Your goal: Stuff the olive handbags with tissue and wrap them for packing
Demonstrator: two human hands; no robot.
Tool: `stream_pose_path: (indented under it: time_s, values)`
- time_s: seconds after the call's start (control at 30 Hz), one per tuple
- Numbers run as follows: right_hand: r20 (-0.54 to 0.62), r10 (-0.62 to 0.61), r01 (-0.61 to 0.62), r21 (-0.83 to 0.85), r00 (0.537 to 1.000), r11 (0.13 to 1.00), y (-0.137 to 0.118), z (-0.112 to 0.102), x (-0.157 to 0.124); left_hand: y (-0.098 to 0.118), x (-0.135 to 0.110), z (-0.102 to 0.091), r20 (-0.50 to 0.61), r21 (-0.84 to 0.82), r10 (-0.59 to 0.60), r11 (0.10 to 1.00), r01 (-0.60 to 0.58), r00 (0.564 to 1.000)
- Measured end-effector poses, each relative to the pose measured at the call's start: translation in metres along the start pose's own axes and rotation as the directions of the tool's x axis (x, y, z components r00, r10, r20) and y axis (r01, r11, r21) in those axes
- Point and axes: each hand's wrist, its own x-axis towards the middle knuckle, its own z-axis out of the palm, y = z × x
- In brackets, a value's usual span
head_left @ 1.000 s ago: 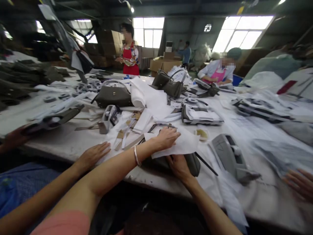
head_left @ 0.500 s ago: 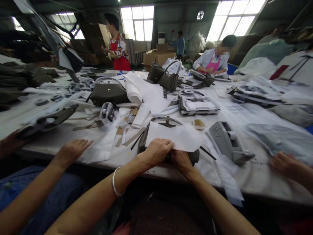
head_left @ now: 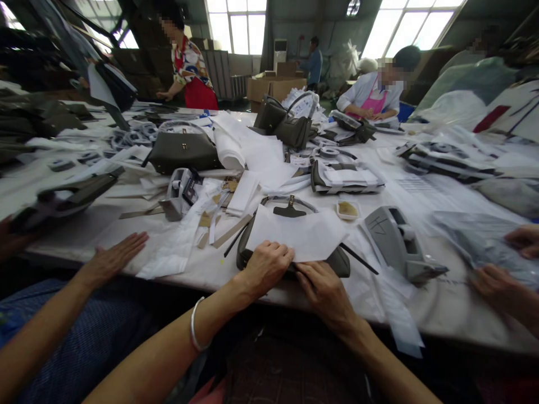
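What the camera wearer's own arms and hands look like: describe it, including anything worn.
The left forearm is bare, with a slim, rounded, silver-coloured bangle above the wrist. The right forearm is bare too, with no bracelet visible. Neither the left hand nor the right hand wears a glove. No sleeve covers either forearm.

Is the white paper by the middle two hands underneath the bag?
No, the white paper lies over the dark bag, leaving the bag's ends showing.
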Motion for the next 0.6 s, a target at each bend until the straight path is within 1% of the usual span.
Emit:
stream_pose_path:
  time_s: [0.07,0.13,0.2,0.23,0.27,0.33,0.4,0.47,0.5,0.6]
  values:
    - [-0.049,-0.034,0.037,0.060,0.998,0.998,-0.013,-0.023,0.006,-0.002,-0.001,-0.003,-0.007,0.009,-0.016,1.000,0.016,1.000]
    - [-0.103,-0.051,0.062,0.101,0.993,0.993,-0.025,-0.044,0.019,-0.003,-0.001,-0.006,-0.010,0.014,-0.024,1.000,0.025,1.000]
    - [-0.105,-0.052,0.065,0.128,0.993,0.990,-0.031,-0.054,0.036,-0.004,-0.001,-0.006,-0.007,0.000,-0.028,1.000,0.028,1.000]
    - [-0.085,-0.042,0.053,0.128,0.996,0.990,-0.031,-0.054,0.044,-0.004,0.000,-0.006,-0.002,-0.014,-0.030,0.999,0.030,1.000]
    - [-0.052,-0.021,0.027,0.112,0.998,0.993,-0.030,-0.051,0.052,-0.004,0.000,-0.005,0.006,-0.027,-0.033,0.999,0.033,0.999]
    - [0.051,0.044,-0.045,0.031,0.998,0.998,-0.022,-0.037,0.064,-0.004,-0.002,-0.003,0.017,-0.037,-0.042,0.998,0.043,0.999]
    - [0.182,0.104,-0.094,-0.065,0.978,0.993,-0.012,-0.019,0.066,-0.004,-0.006,-0.001,0.016,-0.027,-0.052,0.998,0.052,0.999]
    - [0.269,0.130,-0.098,-0.128,0.954,0.987,-0.005,-0.003,0.062,-0.004,-0.011,0.002,-0.008,-0.023,-0.053,0.998,0.053,0.999]
    - [0.280,0.127,-0.089,-0.144,0.952,0.986,-0.003,0.002,0.058,-0.004,-0.014,0.003,-0.024,-0.030,-0.049,0.998,0.048,0.999]
    - [0.232,0.087,-0.047,-0.176,0.969,0.983,-0.002,0.007,0.046,-0.006,-0.021,0.008,-0.078,-0.078,-0.062,0.995,0.056,0.995]
